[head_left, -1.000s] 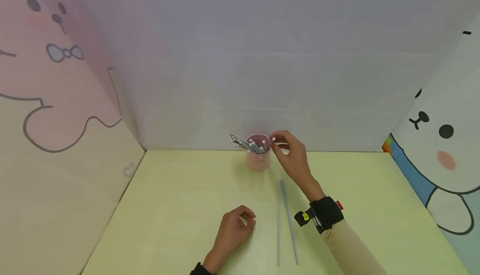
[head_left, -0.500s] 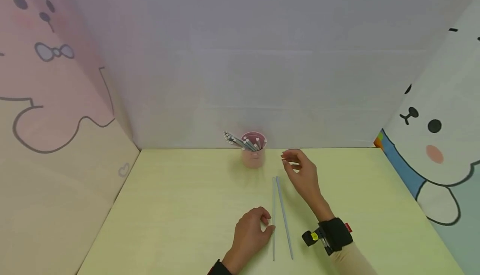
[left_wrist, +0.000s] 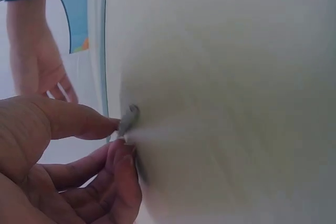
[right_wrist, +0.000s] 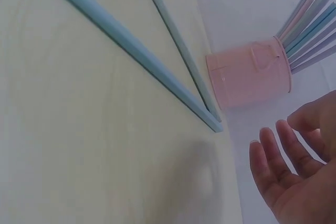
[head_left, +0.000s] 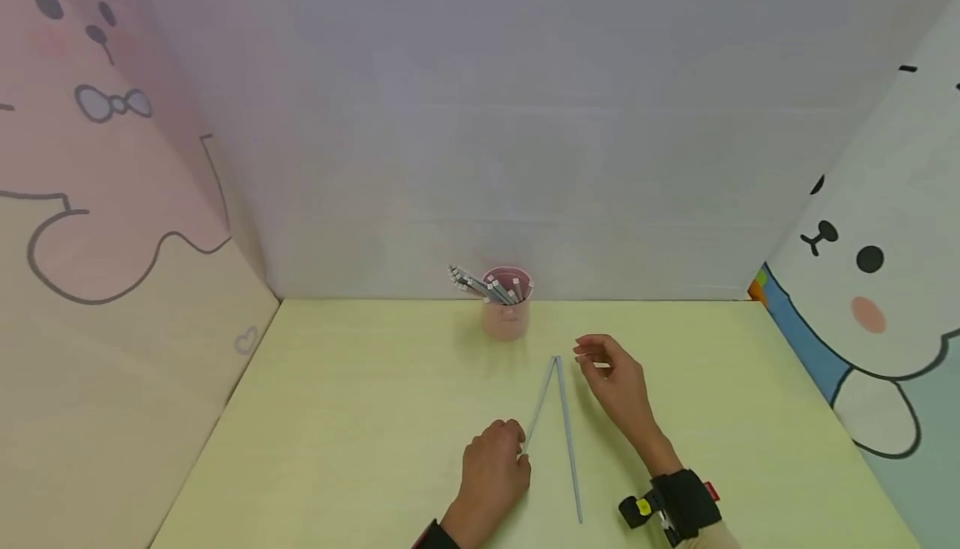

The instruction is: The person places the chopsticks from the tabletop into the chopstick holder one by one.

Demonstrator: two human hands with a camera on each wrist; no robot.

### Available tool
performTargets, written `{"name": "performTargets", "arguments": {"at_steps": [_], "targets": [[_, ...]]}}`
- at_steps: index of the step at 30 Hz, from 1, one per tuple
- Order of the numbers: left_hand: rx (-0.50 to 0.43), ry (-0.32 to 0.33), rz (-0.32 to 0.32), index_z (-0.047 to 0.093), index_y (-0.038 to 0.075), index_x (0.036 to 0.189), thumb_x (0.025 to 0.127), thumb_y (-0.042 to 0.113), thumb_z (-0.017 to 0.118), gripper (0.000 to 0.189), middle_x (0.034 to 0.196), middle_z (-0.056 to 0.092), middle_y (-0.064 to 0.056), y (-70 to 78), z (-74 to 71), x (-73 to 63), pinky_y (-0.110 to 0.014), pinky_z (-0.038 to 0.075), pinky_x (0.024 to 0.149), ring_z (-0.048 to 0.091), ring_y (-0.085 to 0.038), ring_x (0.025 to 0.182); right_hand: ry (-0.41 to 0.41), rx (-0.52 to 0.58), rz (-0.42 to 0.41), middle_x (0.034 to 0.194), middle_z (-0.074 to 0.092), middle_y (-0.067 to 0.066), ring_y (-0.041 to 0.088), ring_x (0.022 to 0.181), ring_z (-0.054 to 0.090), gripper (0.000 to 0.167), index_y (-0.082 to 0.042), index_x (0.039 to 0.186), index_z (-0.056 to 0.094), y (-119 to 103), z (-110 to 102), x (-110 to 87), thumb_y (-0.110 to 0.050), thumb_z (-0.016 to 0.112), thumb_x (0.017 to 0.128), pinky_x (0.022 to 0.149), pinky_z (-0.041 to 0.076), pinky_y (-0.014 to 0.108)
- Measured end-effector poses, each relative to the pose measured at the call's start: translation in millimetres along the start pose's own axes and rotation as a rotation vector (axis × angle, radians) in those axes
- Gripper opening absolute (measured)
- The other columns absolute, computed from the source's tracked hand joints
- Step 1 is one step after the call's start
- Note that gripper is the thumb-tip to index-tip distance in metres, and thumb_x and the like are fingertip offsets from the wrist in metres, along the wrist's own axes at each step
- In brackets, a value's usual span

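Observation:
My left hand [head_left: 491, 478] pinches the near end of a long, thin pale green stick [right_wrist: 176, 38] between thumb and fingers. In the left wrist view, that stick's end [left_wrist: 128, 119] pokes out past the fingertips. A light blue stick [head_left: 567, 441] lies on the table to its right. The far ends of the two meet in a narrow V. My right hand [head_left: 618, 386] hovers right of that V, fingers loosely bent and holding nothing. Beyond stands a small pink bucket [head_left: 504, 324] with several sticks [right_wrist: 310, 30] leaning in it.
The pale yellow table [head_left: 360, 424] ends at a plain light back wall [head_left: 480, 157]. Side panels carry cartoon drawings, a pink one on the left [head_left: 135, 182] and a white one on the right [head_left: 885, 282].
My right hand has drawn back from the bucket toward me. The left hand has moved to the pale green stick, gripped it and swung its near end left.

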State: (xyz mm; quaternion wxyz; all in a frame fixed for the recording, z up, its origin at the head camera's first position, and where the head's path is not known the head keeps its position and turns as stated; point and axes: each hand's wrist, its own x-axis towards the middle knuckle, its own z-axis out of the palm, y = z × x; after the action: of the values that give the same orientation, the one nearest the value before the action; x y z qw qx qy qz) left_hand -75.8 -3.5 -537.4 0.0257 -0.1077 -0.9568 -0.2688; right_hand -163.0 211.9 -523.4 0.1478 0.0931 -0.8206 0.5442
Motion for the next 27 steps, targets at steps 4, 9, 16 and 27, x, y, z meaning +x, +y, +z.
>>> {"name": "performTargets", "arguments": {"at_steps": [4,9,16,27], "targets": [[-0.081,-0.019,-0.025,0.067,0.010,0.075,0.067,-0.001,0.071,0.015,0.069,0.059,0.005,-8.9,-8.1,5.0,-0.028,0.044,0.050,0.054,-0.014,0.058,-0.022,0.025,0.022,0.109,0.073,0.016,0.032,0.096,0.071,0.026,-0.003,0.121,0.067,3,3,-4.2,0.004,0.067,0.096,0.074,0.056,0.017],[-0.203,-0.051,-0.056,0.065,0.010,0.067,0.062,-0.004,0.065,0.015,0.062,0.058,0.007,-19.7,-18.3,5.8,-0.025,0.043,0.049,0.048,-0.007,0.055,-0.033,0.019,0.050,0.108,0.073,0.014,0.030,0.096,0.071,0.023,-0.001,0.119,0.067,4,7,-6.9,0.003,0.067,0.096,0.075,0.056,0.017],[-0.284,-0.030,-0.061,0.068,0.012,0.072,0.066,-0.003,0.068,0.016,0.061,0.058,0.012,-27.6,-25.9,5.6,-0.023,0.045,0.053,0.051,-0.003,0.056,-0.049,0.032,0.116,0.111,0.073,0.013,0.023,0.097,0.072,0.021,-0.001,0.118,0.069,1,12,-10.7,0.000,0.069,0.097,0.076,0.057,0.019],[-0.381,0.069,-0.008,0.072,0.011,0.083,0.072,0.001,0.072,0.015,0.068,0.063,0.013,-20.9,-33.7,14.5,-0.019,0.038,0.047,0.044,0.001,0.048,-0.155,0.240,0.144,0.111,0.071,0.020,0.035,0.095,0.073,0.025,0.001,0.122,0.067,-27,27,-8.3,-0.013,0.066,0.102,0.077,0.063,0.035]]}}
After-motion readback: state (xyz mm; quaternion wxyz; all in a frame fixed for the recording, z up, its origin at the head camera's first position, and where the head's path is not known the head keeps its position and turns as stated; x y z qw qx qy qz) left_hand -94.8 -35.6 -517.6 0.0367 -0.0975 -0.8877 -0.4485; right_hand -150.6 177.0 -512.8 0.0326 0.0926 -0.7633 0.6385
